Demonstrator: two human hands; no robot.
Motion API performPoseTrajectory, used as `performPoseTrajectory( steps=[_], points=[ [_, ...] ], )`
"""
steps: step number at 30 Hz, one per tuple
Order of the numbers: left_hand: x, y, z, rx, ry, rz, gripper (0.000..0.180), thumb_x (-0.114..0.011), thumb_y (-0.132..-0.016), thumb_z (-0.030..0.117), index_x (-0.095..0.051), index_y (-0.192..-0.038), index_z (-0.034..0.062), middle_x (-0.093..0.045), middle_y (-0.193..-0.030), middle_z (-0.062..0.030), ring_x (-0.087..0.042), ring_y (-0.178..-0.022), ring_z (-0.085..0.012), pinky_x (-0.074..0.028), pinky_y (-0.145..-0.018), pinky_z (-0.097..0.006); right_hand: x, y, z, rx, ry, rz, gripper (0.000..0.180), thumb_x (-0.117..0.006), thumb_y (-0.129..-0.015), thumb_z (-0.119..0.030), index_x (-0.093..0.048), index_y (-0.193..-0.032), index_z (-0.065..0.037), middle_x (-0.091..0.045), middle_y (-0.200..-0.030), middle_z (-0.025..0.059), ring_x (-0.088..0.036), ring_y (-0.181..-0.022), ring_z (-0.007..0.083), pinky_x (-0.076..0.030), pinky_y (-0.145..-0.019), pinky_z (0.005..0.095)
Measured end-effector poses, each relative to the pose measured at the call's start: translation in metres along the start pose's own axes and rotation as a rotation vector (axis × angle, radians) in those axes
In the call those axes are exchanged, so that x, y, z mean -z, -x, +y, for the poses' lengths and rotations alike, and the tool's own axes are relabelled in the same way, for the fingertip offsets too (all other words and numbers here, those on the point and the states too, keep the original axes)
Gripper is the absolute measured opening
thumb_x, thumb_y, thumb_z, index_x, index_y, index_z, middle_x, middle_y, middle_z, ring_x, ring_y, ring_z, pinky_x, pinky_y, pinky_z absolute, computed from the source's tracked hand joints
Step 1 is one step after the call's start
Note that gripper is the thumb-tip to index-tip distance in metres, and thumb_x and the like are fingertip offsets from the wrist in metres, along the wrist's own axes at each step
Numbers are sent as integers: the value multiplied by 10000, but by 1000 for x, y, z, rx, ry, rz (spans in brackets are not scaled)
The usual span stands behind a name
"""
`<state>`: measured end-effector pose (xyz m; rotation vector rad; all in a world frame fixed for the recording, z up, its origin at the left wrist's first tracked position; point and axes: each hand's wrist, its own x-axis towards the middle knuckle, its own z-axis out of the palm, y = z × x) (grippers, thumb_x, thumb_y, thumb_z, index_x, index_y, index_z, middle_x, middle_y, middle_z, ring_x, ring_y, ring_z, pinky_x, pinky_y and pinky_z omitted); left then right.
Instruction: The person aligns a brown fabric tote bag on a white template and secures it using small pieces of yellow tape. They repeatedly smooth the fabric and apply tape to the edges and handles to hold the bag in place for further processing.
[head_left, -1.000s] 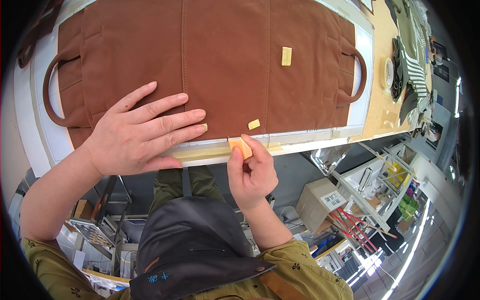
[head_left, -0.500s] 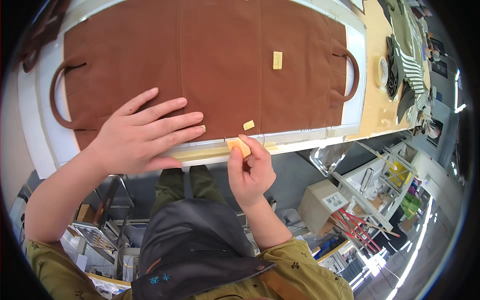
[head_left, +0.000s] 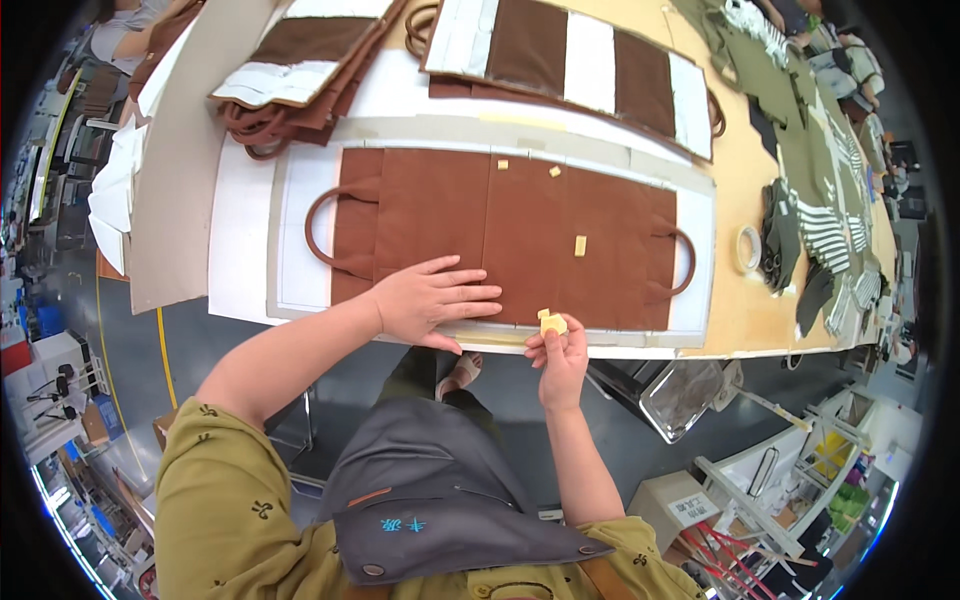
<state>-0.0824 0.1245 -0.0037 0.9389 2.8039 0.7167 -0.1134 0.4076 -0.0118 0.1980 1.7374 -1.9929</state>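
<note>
A brown bag panel [head_left: 430,215] with a loop handle at each end lies flat on a white board. My left hand [head_left: 425,303] rests flat on its near edge, fingers spread and pointing right. At the same edge, my right hand [head_left: 563,362] pinches a small pale-yellow flat piece [head_left: 553,324] between thumb and fingers. Just beyond it shows another yellow bit [head_left: 544,313]; whether the two touch I cannot tell. A yellow rectangle [head_left: 580,246] sits on the panel's right half, and two small yellow bits [head_left: 503,164] lie along the far edge.
Behind the panel lie a brown-and-white striped piece [head_left: 590,65] and a stack of similar pieces [head_left: 300,60]. A tape roll [head_left: 748,249] and dark green cut parts [head_left: 830,230] are on the right of the table. A box with red sticks [head_left: 680,505] stands below right.
The view has drawn back, showing more of the table. My right hand has shifted closer to the yellow bit at the near edge, still holding its piece. My left hand stays flat on the panel.
</note>
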Motion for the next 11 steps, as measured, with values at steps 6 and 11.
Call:
performPoseTrajectory(
  steps=[6,11],
  points=[
    [10,7,-1,-1,24,24,760,-602,-895,611,-422,-1503,194,-421,-1559,-15,-386,-1440,-235,-267,-1202,-448,11,-11,-9,-186,-151,-110,156,-559,-1043,-203,-540,-1107,-63,-698,-851,66,-651,-711,93,-479,-579,199],
    [6,9,1,12,89,16,766,-616,-885,624,-431,-1507,218,-401,-1574,-15,-369,-1451,-234,-254,-1216,-459,21,-19,-12,-272,-224,-124,148,-558,-1046,-252,-531,-1093,-115,-678,-892,66,-642,-720,111,-515,-600,220]
  ],
)
